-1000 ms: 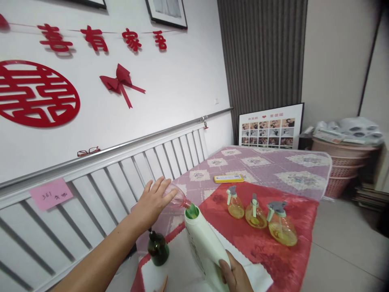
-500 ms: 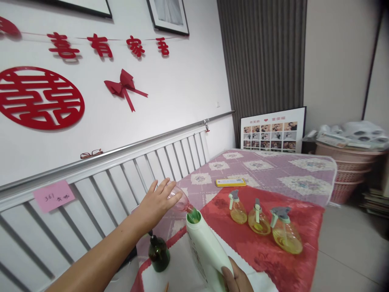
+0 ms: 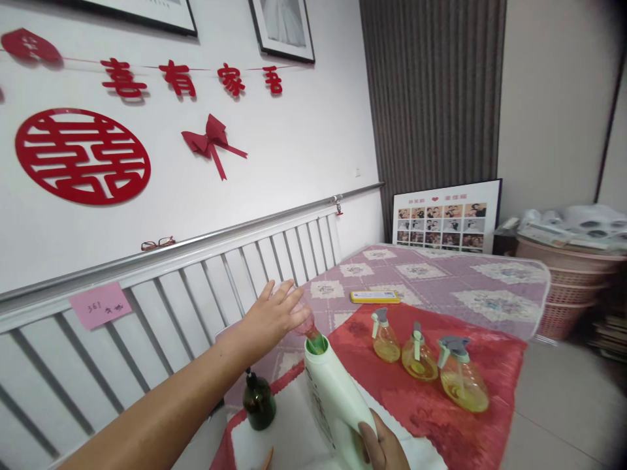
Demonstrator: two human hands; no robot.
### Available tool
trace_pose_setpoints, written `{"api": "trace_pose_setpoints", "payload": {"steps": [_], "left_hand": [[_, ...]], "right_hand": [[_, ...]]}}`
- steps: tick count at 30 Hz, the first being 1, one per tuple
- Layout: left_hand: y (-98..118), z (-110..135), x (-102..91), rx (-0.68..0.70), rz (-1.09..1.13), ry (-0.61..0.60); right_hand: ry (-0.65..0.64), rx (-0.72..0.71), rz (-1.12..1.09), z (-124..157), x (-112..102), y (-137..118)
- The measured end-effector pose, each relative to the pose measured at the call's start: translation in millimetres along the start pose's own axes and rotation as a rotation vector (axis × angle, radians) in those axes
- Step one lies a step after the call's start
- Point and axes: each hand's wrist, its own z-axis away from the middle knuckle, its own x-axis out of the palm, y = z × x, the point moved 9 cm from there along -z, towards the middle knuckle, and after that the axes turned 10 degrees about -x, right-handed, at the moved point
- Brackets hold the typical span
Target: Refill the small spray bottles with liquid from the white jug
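My left hand (image 3: pixel 269 321) is wrapped around a clear pink bottle (image 3: pixel 307 322), mostly hidden by the fingers. That bottle is tipped, its neck at the green mouth of a large pale-green plastic jug (image 3: pixel 336 395). Yellowish-green colour shows where the two meet; I cannot tell how much liquid is moving. My right hand (image 3: pixel 385 440) grips the jug by its handle and holds it at a slant. Left of the jug stands a dark green pump bottle (image 3: pixel 259 401). To the right are three clear spray bottles, one nearest (image 3: pixel 463 378), with yellow liquid inside.
A red cloth (image 3: pixel 421 424) and a white cloth (image 3: pixel 255 450) lie over the purple patterned tablecloth (image 3: pixel 441 287). Farther back is a yellow flat case (image 3: pixel 375 297). A white radiator (image 3: pixel 166 300) runs along the left wall. Stacked pink baskets (image 3: pixel 563 294) stand at the right.
The view has shifted slightly left. The pink bottle remains tipped at the jug's mouth, and both hands keep their holds.
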Motion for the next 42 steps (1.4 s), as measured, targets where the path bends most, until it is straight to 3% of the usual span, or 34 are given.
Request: {"api": "trace_pose_setpoints", "payload": {"steps": [10,13,17,21,25,30,32,37,42], "left_hand": [[19,-1,-19.7,0.035,-0.024,0.103],[14,7,-16.9,-0.056,-0.009,0.093],[1,33,-0.3,-0.295,0.041,0.086],[-6,77,24.8,-0.576,0.241,0.107],[-3,144,64.2,-0.940,0.710,0.179],[42,244,133.0,-1.374,1.414,0.280],[64,277,149.3,-1.501,1.591,0.354],[96,341,156.4,-1.805,1.684,0.602],[108,371,159.2,-1.918,1.611,0.532]], "right_hand": [[0.017,-0.045,0.069,-2,-1,-3],[0.021,-0.057,0.084,-1,-1,-8],[0.021,-0.075,0.104,1,-2,-16],[0.024,-0.086,0.112,1,-3,-19],[0.021,-0.077,0.113,1,-4,-14],[0.021,-0.052,0.092,-2,2,-2],[0.051,-0.044,0.092,-2,3,2],[0.137,-0.027,0.125,-3,-7,3],[0.226,0.003,0.189,-10,-32,3]]}}
